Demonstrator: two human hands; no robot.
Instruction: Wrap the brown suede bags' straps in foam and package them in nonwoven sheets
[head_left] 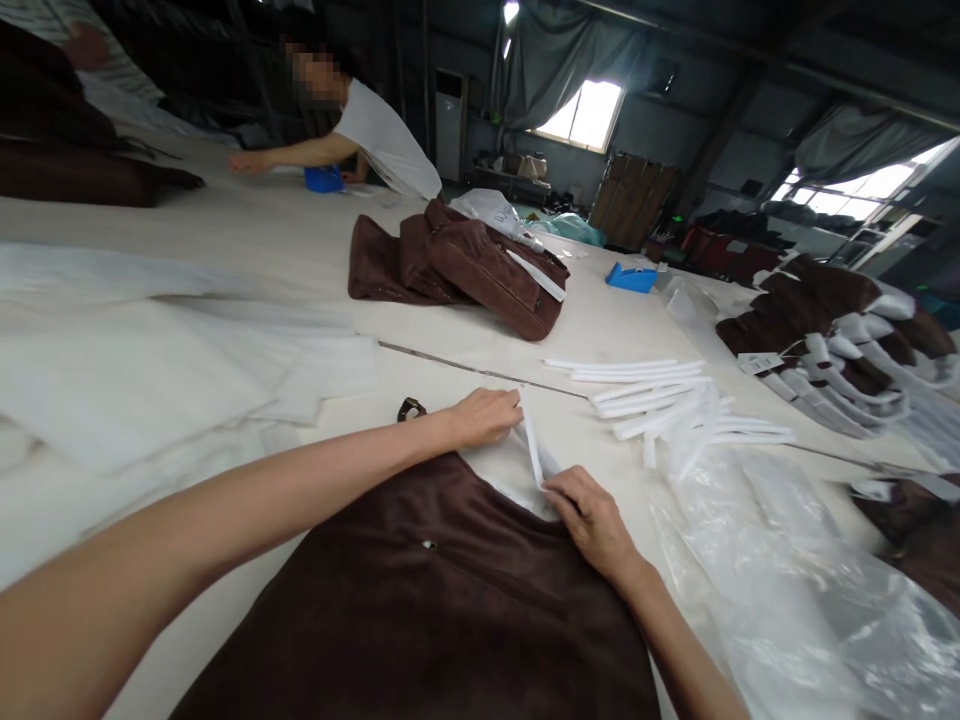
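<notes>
A dark brown bag (450,600) with a zip across its front lies on the table before me. Beyond its upper edge, my left hand (487,415) pinches the far end of a narrow white strip (531,440). The strip's near end is in the closed fingers of my right hand (592,515), at the bag's upper right edge. Thin whitish material shows behind the strip at the bag's top edge. A dark buckle or ring (411,408) sits just past my left wrist.
Folded white strips (645,385) and clear plastic bags (787,590) lie to the right, white sheets (187,370) to the left. Brown bags (465,265) and a blue tape dispenser (631,278) stand farther back. Wrapped brown bags (832,340) are piled right. A person (382,135) leans over the table.
</notes>
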